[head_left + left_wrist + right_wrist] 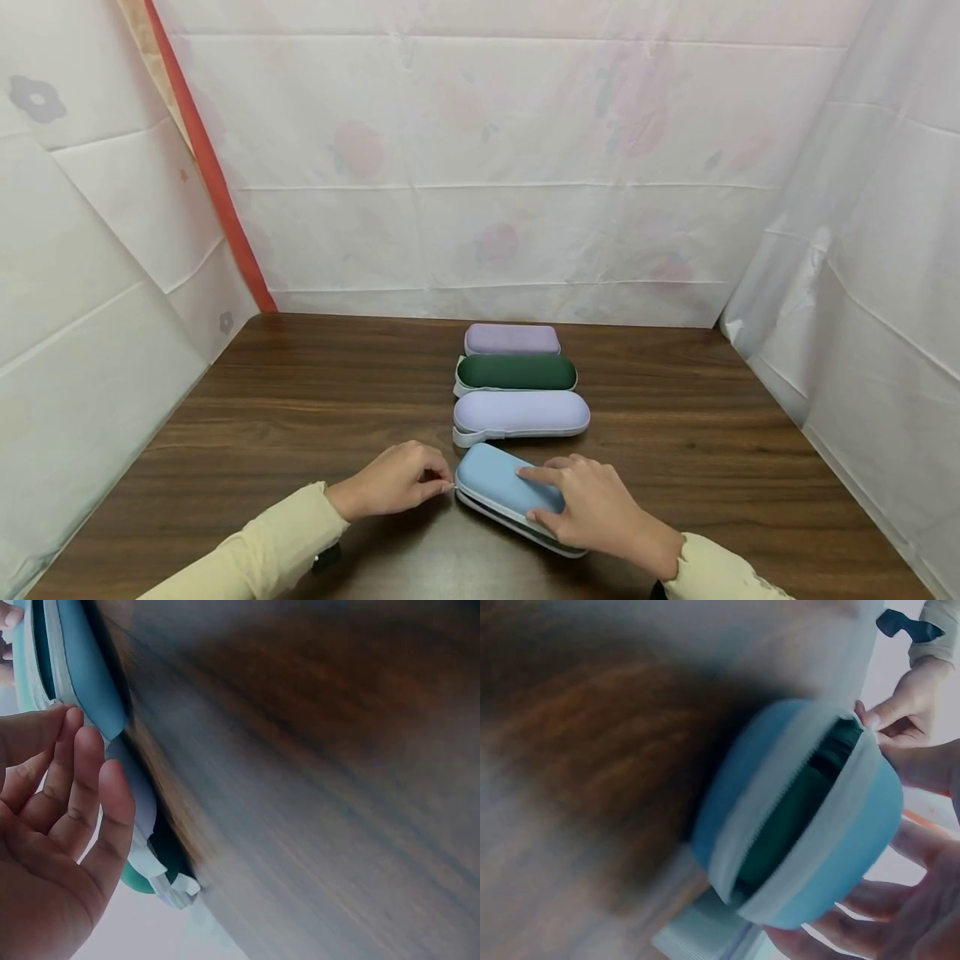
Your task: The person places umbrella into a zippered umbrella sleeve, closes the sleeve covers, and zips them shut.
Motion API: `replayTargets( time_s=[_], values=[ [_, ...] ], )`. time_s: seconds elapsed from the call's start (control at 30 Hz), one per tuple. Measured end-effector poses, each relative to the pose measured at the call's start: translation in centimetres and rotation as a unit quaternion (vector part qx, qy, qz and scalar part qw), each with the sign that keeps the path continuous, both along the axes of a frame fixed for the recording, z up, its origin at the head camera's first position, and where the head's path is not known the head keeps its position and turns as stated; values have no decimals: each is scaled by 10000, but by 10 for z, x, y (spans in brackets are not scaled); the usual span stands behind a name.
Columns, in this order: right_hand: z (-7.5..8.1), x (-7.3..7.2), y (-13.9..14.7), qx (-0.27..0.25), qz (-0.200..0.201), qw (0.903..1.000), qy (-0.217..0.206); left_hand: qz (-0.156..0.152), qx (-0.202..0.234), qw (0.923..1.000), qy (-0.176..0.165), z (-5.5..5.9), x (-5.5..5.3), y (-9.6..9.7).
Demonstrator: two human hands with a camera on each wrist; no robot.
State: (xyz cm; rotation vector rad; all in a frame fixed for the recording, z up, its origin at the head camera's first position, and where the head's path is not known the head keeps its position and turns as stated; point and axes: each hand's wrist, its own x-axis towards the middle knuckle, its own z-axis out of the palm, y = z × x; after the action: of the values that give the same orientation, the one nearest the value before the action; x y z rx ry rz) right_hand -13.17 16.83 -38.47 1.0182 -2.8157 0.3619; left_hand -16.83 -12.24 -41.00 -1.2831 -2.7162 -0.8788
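On the near part of the table lies a light blue zip case (504, 481), its white-edged zipper partly undone along the near side. Thumb and fingertips of my left hand (397, 481) pinch the small zipper pull (56, 703) at the case's left end. My right hand (596, 508) holds the case from above toward its right end, index finger and thumb on the lid and the other fingers down the far side. Through the gap in the right wrist view, a dark green interior (787, 825) shows between the zipper edges.
Behind the blue case, a lavender case (521, 412), a dark green case (517, 372) and a purple case (512, 338) lie in a row going back. The brown wooden table (337, 383) ends at a white floral cloth (480, 183), with cloth on both sides as well.
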Motion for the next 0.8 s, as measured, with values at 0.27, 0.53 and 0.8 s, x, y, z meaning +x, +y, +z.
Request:
replayTargets(
  time_s=[0.27, 0.53, 0.8],
  values=[
    [5, -6, 2, 44, 210, 9986, -478, 176, 392, 9963, -743, -5, -3, -2],
    [2, -4, -2, -164, 46, 9996, -206, 120, 823, 9889, -1235, -1, 4, 3],
    [0, -2, -9, -309, -106, 9991, -253, 5, 522, 9954, -806, 1, 14, 17]
  ],
)
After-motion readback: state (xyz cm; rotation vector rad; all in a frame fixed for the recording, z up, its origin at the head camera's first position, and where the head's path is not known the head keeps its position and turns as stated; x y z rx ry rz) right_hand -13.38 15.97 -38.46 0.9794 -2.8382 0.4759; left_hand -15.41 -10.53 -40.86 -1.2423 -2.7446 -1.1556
